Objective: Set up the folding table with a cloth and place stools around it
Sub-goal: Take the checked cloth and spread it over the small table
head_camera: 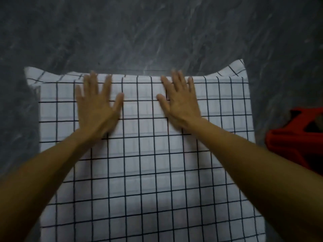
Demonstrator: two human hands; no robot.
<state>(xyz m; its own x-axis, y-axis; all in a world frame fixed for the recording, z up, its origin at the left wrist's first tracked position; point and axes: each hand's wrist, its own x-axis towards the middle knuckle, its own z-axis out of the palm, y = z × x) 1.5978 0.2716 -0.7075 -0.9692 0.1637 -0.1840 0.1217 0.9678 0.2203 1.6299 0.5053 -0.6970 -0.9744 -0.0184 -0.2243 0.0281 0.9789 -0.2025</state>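
Pressing palm-down on the cloth (157, 172), the left grip (97, 109) and the right grip (180, 105) both lie spread, fingers straight and apart, clamped on nothing. Their fingertips reach close to the far edge, with a strip of bare cloth between the 2 hands. Both are a little blurred, so finer finger detail cannot be read. The cloth, white with a dark grid, covers the whole surface, which is hidden beneath it. At the far side the far left corner (33, 75) and the far right corner (236, 70) stick out past the edge and look unsettled, while the middle lies fairly smooth.

Judging by the drape, the cloth is thin, light and soft. It will likely slide and ruck under a sideways push, so flat palms stroking outward suit the smoothing. For squaring it up, the better hold is a pinch at those 2 loose corners or along the hem, drawn gently and evenly. A hard tug on 1 side would probably drag the whole sheet askew.

Off the right side, what looks like a red stool (297, 137), partly cut off by the frame, sits on the dark grey marbled floor (157, 32), so placing the stools seems yet to do
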